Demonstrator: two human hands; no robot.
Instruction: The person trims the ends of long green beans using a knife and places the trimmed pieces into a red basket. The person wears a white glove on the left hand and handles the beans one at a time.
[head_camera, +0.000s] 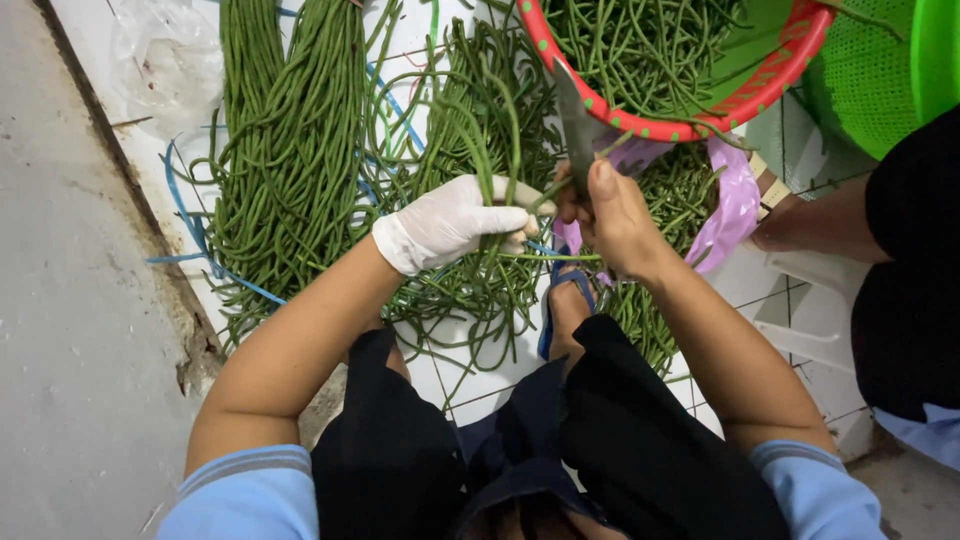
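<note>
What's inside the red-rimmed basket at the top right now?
The red-rimmed basket holds loose long green beans, piled against its green mesh wall. Its bottom is covered by the beans, and the frame edge cuts off its far side, so how full it is cannot be told.

Green long beans (290, 150); white glove on left hand (455, 222); red basket (680, 125), green dots

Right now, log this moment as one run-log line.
left hand: gloved, holds long beans | right hand: bare, holds knife at the beans | red basket behind
</note>
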